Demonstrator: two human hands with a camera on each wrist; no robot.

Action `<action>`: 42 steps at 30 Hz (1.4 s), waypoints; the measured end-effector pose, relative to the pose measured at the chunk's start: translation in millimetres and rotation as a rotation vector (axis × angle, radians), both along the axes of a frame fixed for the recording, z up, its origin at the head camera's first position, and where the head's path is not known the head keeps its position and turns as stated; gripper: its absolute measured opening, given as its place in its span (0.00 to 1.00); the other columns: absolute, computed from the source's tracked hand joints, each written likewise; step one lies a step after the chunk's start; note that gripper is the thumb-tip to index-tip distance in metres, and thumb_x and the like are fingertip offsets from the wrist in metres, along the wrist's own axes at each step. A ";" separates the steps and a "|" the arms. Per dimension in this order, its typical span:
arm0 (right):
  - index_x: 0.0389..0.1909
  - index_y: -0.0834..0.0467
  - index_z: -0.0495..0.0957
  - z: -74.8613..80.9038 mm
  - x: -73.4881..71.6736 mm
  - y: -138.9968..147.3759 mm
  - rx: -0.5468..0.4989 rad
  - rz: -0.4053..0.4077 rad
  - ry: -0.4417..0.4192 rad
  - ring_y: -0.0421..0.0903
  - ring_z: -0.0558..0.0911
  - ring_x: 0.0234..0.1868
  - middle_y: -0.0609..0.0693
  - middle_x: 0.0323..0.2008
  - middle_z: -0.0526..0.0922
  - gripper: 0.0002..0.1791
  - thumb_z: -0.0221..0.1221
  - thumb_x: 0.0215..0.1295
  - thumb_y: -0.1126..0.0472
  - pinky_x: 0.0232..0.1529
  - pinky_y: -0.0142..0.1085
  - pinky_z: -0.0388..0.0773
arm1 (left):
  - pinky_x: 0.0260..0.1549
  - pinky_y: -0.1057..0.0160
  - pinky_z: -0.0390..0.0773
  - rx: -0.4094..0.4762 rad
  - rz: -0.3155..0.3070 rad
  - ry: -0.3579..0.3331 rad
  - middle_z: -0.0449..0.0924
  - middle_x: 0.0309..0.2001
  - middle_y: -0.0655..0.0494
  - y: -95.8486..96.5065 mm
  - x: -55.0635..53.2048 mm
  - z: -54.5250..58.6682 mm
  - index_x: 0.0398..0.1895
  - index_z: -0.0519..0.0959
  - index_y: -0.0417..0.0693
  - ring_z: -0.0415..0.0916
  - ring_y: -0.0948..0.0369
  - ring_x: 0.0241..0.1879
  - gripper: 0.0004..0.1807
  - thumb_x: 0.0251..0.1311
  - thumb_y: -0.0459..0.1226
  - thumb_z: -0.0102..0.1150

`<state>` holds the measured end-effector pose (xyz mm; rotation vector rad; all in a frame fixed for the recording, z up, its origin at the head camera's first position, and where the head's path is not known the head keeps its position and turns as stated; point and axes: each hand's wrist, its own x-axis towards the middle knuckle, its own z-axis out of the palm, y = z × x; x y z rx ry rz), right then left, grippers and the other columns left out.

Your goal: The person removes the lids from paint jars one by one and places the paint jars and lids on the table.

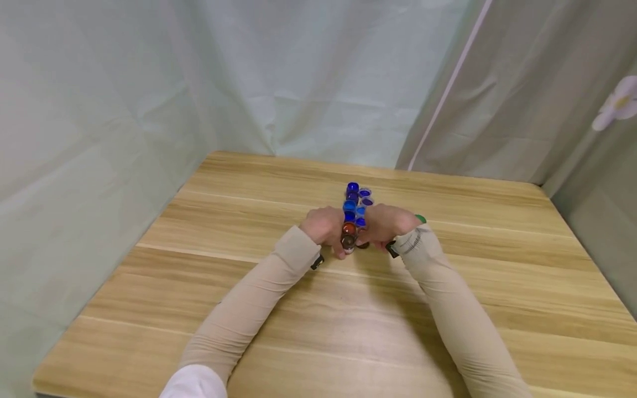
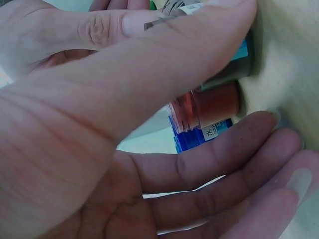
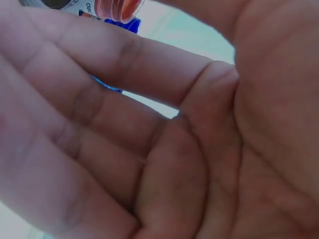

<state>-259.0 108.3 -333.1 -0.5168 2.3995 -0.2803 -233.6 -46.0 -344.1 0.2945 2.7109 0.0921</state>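
Note:
A row of small paint pots with flipped-open lids stands on the table. Blue shades lie at the far end, with an orange pot and a dark brown pot nearest me. My left hand holds the near end from the left, its thumb against the dark pot in the left wrist view and its fingers curved beside the row. On the other side, my right hand pinches at the dark pot's lid; its fingertips are partly hidden. The right wrist view shows its curved palm near the orange pot.
The wooden table spreads out on both sides of the pots. Something green shows partly behind my right wrist. Pale curtains hang along the table's far edge.

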 end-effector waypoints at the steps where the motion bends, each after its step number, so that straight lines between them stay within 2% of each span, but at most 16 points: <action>1: 0.35 0.56 0.79 0.2 -0.2 0.2 0.003 -0.001 0.002 0.40 0.78 0.17 0.49 0.20 0.81 0.12 0.65 0.70 0.52 0.20 0.31 0.77 | 0.49 0.54 0.83 -0.001 0.000 0.000 0.85 0.49 0.53 0.2 0.2 0.2 0.51 0.81 0.45 0.79 0.58 0.43 0.36 0.39 0.52 0.85; 5: 0.37 0.58 0.81 3.0 0.4 1.8 0.003 -0.024 0.010 0.41 0.80 0.18 0.50 0.23 0.84 0.13 0.64 0.70 0.51 0.22 0.31 0.79 | 0.49 0.54 0.83 0.001 0.000 -0.010 0.85 0.48 0.53 0.4 0.4 1.4 0.50 0.80 0.46 0.80 0.57 0.44 0.36 0.39 0.52 0.85; 9: 0.37 0.59 0.83 7.6 0.0 5.9 0.006 -0.014 0.058 0.41 0.82 0.21 0.51 0.24 0.86 0.14 0.63 0.71 0.50 0.24 0.31 0.80 | 0.49 0.55 0.81 0.009 0.009 -0.016 0.85 0.48 0.54 -0.3 0.0 2.4 0.50 0.79 0.48 0.80 0.58 0.45 0.36 0.38 0.51 0.86; 13: 0.41 0.59 0.84 11.7 -2.7 11.1 -0.004 0.002 0.145 0.44 0.86 0.30 0.53 0.33 0.88 0.14 0.62 0.72 0.51 0.32 0.33 0.81 | 0.50 0.55 0.81 0.031 0.020 -0.035 0.85 0.48 0.54 -2.4 0.1 4.3 0.50 0.79 0.47 0.79 0.58 0.44 0.36 0.39 0.52 0.85; 19: 0.50 0.60 0.82 12.3 -6.1 17.7 -0.018 -0.001 0.261 0.50 0.84 0.46 0.56 0.49 0.85 0.18 0.64 0.70 0.50 0.45 0.43 0.82 | 0.52 0.53 0.81 0.068 0.039 -0.050 0.84 0.50 0.52 -6.3 -0.5 8.5 0.53 0.78 0.46 0.79 0.56 0.45 0.39 0.40 0.53 0.84; 24: 0.54 0.63 0.80 10.6 -9.3 20.1 -0.011 -0.025 0.287 0.54 0.83 0.51 0.59 0.54 0.84 0.23 0.65 0.69 0.49 0.52 0.48 0.82 | 0.52 0.52 0.81 0.066 0.022 -0.043 0.84 0.51 0.52 -6.0 -0.5 13.5 0.54 0.78 0.47 0.79 0.56 0.45 0.37 0.44 0.55 0.82; 26: 0.55 0.63 0.79 9.7 -10.0 21.1 -0.003 -0.031 0.285 0.54 0.83 0.52 0.60 0.55 0.83 0.24 0.64 0.70 0.49 0.53 0.48 0.81 | 0.49 0.54 0.81 0.057 0.012 -0.037 0.84 0.51 0.53 -5.2 -0.2 15.1 0.54 0.78 0.47 0.78 0.57 0.44 0.36 0.47 0.56 0.79; 31: 0.59 0.64 0.78 8.5 -10.1 23.3 0.026 -0.046 0.251 0.55 0.82 0.55 0.61 0.59 0.81 0.26 0.63 0.71 0.49 0.55 0.49 0.81 | 0.34 0.60 0.77 0.063 -0.007 -0.011 0.81 0.42 0.56 -4.1 0.7 18.3 0.49 0.79 0.47 0.75 0.59 0.37 0.30 0.55 0.58 0.74; 38: 0.63 0.64 0.75 6.7 -10.9 24.1 0.049 -0.064 0.239 0.56 0.82 0.57 0.62 0.60 0.81 0.30 0.62 0.71 0.47 0.58 0.51 0.81 | 0.27 0.64 0.72 0.097 -0.026 -0.007 0.77 0.37 0.57 -4.7 1.7 23.1 0.44 0.78 0.48 0.73 0.61 0.33 0.28 0.55 0.60 0.72; 42: 0.63 0.66 0.75 6.7 -12.1 24.4 0.044 -0.087 0.259 0.58 0.83 0.57 0.64 0.61 0.80 0.31 0.63 0.70 0.47 0.57 0.51 0.81 | 0.22 0.65 0.67 0.133 -0.046 -0.028 0.72 0.28 0.59 -3.1 -0.4 24.3 0.34 0.76 0.49 0.68 0.63 0.25 0.28 0.55 0.62 0.70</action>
